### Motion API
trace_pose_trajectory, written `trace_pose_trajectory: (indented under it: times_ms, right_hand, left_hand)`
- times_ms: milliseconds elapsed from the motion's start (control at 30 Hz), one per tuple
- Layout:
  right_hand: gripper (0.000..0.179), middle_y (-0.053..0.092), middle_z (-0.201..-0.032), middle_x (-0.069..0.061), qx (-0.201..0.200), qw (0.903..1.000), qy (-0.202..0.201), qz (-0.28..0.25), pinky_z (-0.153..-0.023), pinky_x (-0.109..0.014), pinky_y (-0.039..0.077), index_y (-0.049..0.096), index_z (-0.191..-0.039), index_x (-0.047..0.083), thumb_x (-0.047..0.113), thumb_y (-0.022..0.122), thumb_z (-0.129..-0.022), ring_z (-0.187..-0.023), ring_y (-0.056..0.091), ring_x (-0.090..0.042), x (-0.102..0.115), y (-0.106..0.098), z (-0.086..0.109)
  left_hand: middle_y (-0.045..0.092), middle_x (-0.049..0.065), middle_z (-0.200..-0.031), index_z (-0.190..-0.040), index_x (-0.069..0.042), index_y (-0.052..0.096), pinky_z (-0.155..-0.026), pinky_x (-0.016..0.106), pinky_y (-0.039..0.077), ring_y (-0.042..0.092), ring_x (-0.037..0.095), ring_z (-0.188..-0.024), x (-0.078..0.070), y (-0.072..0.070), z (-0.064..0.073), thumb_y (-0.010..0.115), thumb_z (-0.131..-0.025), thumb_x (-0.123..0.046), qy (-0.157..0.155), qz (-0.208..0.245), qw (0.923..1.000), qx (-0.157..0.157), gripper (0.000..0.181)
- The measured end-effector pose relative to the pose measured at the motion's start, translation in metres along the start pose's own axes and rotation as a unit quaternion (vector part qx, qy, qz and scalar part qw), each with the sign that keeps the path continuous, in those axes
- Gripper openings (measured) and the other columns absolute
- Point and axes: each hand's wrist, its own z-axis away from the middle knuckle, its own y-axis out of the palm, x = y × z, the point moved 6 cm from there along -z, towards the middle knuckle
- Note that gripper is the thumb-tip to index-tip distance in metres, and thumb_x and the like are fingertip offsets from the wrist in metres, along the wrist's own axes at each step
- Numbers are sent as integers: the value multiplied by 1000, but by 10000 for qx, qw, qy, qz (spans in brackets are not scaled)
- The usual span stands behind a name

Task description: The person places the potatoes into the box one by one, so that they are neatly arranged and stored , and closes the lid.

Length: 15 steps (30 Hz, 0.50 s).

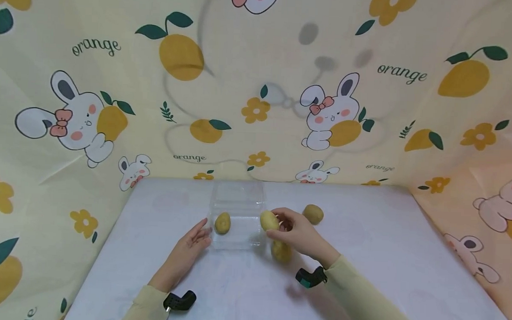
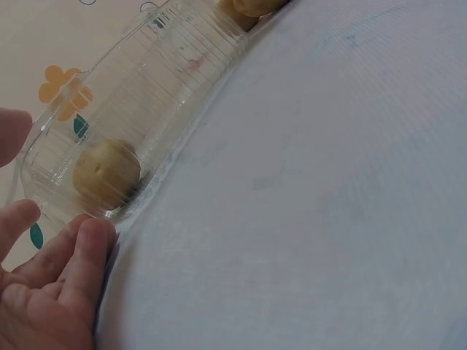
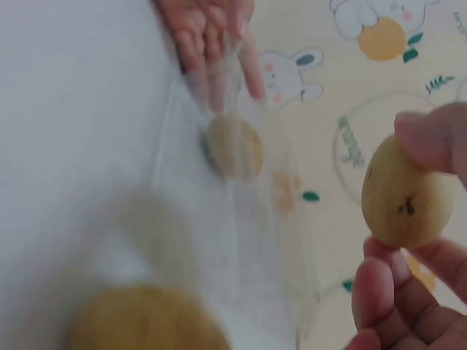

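Between thumb and fingers, my right hand (image 1: pixel 298 229) pinches a potato (image 1: pixel 269 220) near the right rim of a clear plastic box (image 1: pixel 244 242). Dark specks mark that potato (image 3: pixel 406 193) in the right wrist view. Inside the box, at its left side, lies another potato (image 1: pixel 222 223). My left hand (image 1: pixel 190 247) is at the box's left wall with fingers extended, the fingertips right at the plastic in the left wrist view. A potato (image 1: pixel 281 252) sits on the table just right of the box, partly under my right hand.
One more potato (image 1: pixel 313 214) lies on the white table (image 1: pixel 363 239) behind my right hand. The box's clear lid (image 1: pixel 239 195) is folded back toward the wall. A printed cloth (image 1: pixel 258 84) with rabbits and oranges hangs behind the table.
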Motion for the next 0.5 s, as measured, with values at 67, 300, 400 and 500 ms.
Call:
trace_pose_trajectory:
  times_ms: [67,300,400,500]
  right_hand:
    - [49,61,-93,-4,-35,10000,64,53,-66,-28,47,62,-119,24,40,81,-77,-84,55,-21,8,9,-7]
    - [51,59,-98,1,106,9995,-52,278,-65,-28,47,62,-119,20,41,81,-77,-81,54,-18,26,44,-28]
    - [48,59,-99,1,262,9990,-110,355,-66,-28,48,62,-119,19,38,80,-78,-82,54,-17,27,57,-34]
    - [47,60,-99,3,450,9975,-128,538,-69,-28,48,62,-119,19,37,80,-79,-82,55,-16,24,69,-39]
  left_hand:
    - [46,12,-144,-152,-24,30,-110,48,30,41,27,-134,-1,-1,0,59,-98,-26,10,2,10000,-7,62]
    - [48,8,-143,-151,-27,33,-110,48,31,41,25,-133,-1,-2,1,59,-98,-25,-127,21,9999,-47,59]
    - [49,9,-143,-151,-26,34,-110,48,31,42,25,-132,-1,-2,1,59,-98,-24,-119,38,9999,-66,58]
    - [49,10,-142,-151,-26,34,-110,48,31,43,25,-132,-1,-2,0,59,-98,-23,-100,53,9999,-57,58]
